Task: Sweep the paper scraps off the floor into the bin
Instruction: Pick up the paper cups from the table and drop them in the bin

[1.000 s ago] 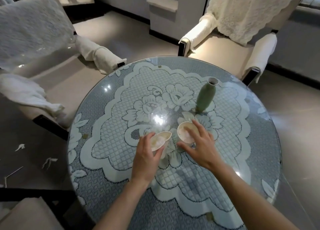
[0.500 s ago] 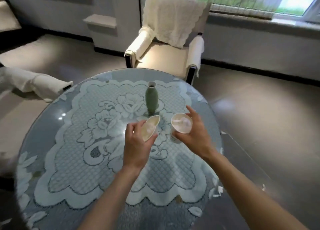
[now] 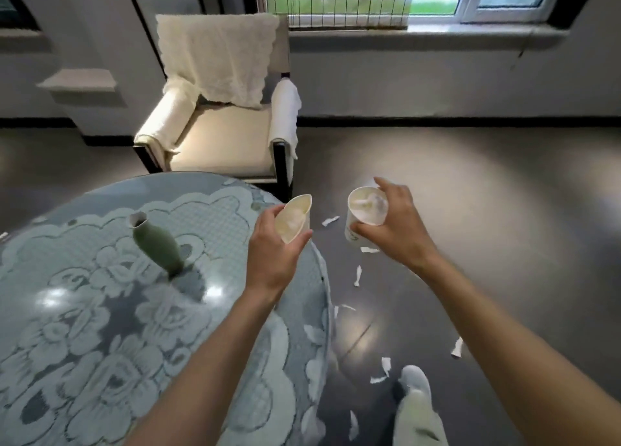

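Paper scraps point(image 3: 358, 275) lay flat on the dark floor point(image 3: 487, 227) just beside the round table point(image 3: 100, 311), thin strips whose long axes pointed different ways. The left hand point(image 3: 274, 254) curled its fingers round a squashed cup point(image 3: 294, 218). The right hand point(image 3: 400, 230) gripped a round cup point(image 3: 366, 207), held above the scraps.

Looked like a sitting room in a home. Held a cushioned armchair point(image 3: 218, 143) in the upper middle of the frame, draped with a cream lace throw point(image 3: 218, 59) over its back and arms. Showed a round bench point(image 3: 188, 180) at lower left, glass-topped over a floral lace cloth point(image 3: 84, 344), with a green ceramic vase point(image 3: 158, 247) standing on it. Had a window point(image 3: 336, 1) with thin vertical bars along the top edge, greenery beyond it, grey walls point(image 3: 437, 75) with dark skirting point(image 3: 470, 121), and a dark glossy floor point(image 3: 487, 210) at right.
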Demonstrator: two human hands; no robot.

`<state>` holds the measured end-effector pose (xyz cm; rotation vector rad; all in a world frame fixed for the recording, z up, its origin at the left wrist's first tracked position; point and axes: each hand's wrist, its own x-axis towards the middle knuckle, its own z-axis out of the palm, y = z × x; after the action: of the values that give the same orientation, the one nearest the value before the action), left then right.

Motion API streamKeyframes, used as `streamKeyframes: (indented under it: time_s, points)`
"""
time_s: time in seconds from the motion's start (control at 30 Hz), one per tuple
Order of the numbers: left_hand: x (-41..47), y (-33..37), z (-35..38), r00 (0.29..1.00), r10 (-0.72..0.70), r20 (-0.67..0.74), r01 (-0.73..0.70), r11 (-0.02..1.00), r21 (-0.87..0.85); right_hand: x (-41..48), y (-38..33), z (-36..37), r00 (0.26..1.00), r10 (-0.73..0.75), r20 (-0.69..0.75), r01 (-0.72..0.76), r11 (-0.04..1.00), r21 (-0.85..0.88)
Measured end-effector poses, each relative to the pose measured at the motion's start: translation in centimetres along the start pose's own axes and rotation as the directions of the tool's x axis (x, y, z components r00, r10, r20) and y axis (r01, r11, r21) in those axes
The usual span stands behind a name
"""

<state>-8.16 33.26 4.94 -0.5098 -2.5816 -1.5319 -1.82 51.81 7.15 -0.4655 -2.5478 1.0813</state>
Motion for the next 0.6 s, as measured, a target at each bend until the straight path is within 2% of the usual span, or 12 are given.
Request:
streamKeyframes:
  time_s: [0.13,0.33,0.47,0.6]
  points:
    - [5.2,2.7,7.9,0.998,-0.026,-0.062,0.026,1.0,0.002,7.5,5.5,-3.6,0.997,-0.055,0.054,0.056,0.998,-0.018]
    - [11.8,7.3,18.8,0.959,-0.168,-0.23,0.171,0.985,-0.004,18.7,12.1,-8.6,0.943,-0.172,0.285,0.19,0.981,-0.034]
    - [15.4,9.3,21.9,0.924,-0.236,-0.3,0.247,0.969,-0.001,25.1,13.6,-10.1,0.886,-0.216,0.411,0.233,0.972,0.008]
    - [19.7,8.7,22.3,0.866,-0.299,-0.4,0.324,0.946,-0.005,31.5,12.6,-7.9,0.81,-0.305,0.5,0.303,0.949,0.088]
